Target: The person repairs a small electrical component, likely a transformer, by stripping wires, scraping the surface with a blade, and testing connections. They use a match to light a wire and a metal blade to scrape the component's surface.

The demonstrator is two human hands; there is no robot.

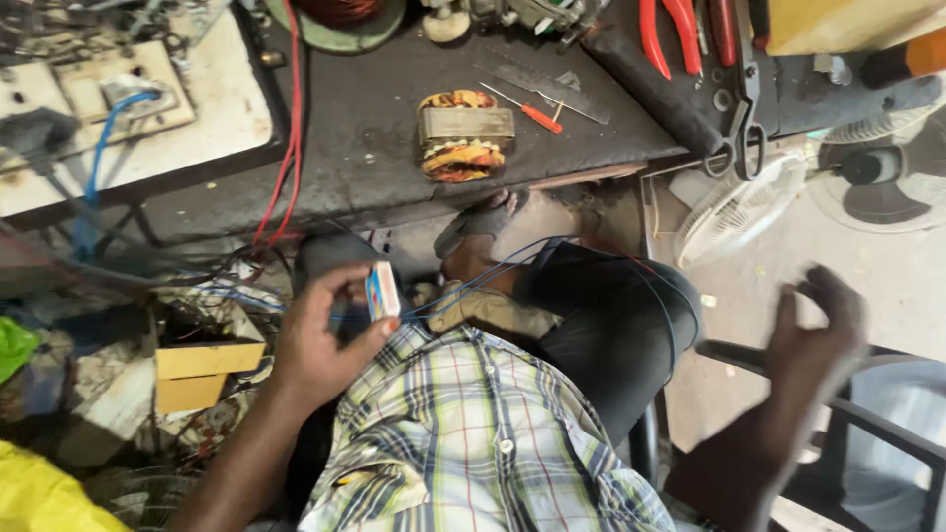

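- The left hand (320, 340) pinches one small orange-and-blue box (381, 292) between thumb and fingers, close above the checked shirt (473, 433).
- The right hand (813, 340) hangs open and empty, well apart (blurred).
- Step, as I judge it: holding the box while thin blue wires (512, 261) trail past it; next calls for a steady pinch.
- Beyond the left hand: one wound motor core (465, 135), one red screwdriver (532, 115), one pair of scissors (744, 118) on the bench (365, 128).

Small upright box (381, 292), orange-and-blue
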